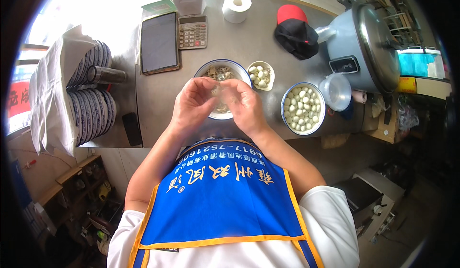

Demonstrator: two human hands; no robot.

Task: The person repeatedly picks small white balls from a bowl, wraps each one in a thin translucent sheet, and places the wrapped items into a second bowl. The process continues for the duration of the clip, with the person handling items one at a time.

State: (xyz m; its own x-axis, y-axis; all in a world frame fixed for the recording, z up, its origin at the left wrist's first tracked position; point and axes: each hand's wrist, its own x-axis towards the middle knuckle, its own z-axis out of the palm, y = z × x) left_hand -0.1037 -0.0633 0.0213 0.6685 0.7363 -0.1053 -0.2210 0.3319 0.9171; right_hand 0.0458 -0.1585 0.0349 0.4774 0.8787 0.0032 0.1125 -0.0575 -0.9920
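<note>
Over a blue-rimmed white bowl (245, 73) of speckled eggshell pieces (215, 72), my left hand (192, 104) and my right hand (248, 104) come together, fingertips nearly touching. A small, pale, blurred object shows between the fingers; it looks like a small egg or shell, but I cannot tell which, nor which hand bears it. Right of the bowl, a small cream dish (270, 84) holds several peeled small eggs (261, 74). Farther right, another blue-rimmed bowl (322, 118) is full of peeled eggs (302, 106), likely quail eggs.
A tablet (159, 43), calculator (193, 32), toilet paper roll (236, 7) and red-and-black cap (295, 34) lie at the metal table's back (230, 45). Stacked plates (94, 113), a dark tumbler (107, 75) and a phone (132, 128) stand left. A rice cooker (359, 48) and clear plastic tubs (337, 92) are right.
</note>
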